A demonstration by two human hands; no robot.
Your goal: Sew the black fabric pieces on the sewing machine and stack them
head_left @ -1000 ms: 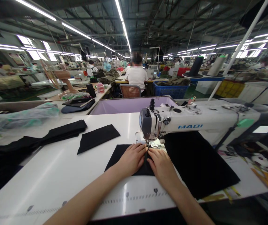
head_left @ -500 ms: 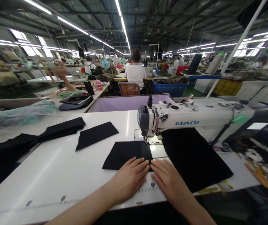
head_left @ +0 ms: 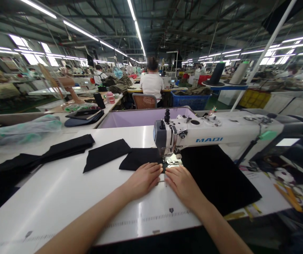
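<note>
My left hand (head_left: 142,180) lies flat, fingers stretched, on the near edge of a small black fabric piece (head_left: 138,157) just left of the needle of the white sewing machine (head_left: 206,132). Beside it, my right hand (head_left: 181,183) also rests flat with its fingertips at the presser foot, touching the edge of a large black fabric panel (head_left: 217,176) that spreads to the right under the machine arm. Both hands press the cloth on the white table (head_left: 69,197); neither grips anything.
Another black piece (head_left: 105,153) and a long black strip (head_left: 61,148) lie to the left. A clear plastic bag (head_left: 21,128) sits at far left. A lilac bin (head_left: 140,116) stands behind the table. A person in white (head_left: 152,84) sits beyond.
Both hands have slid forward from the table's ruler marks to the needle, pushing the small black piece away and to the left under the machine head.
</note>
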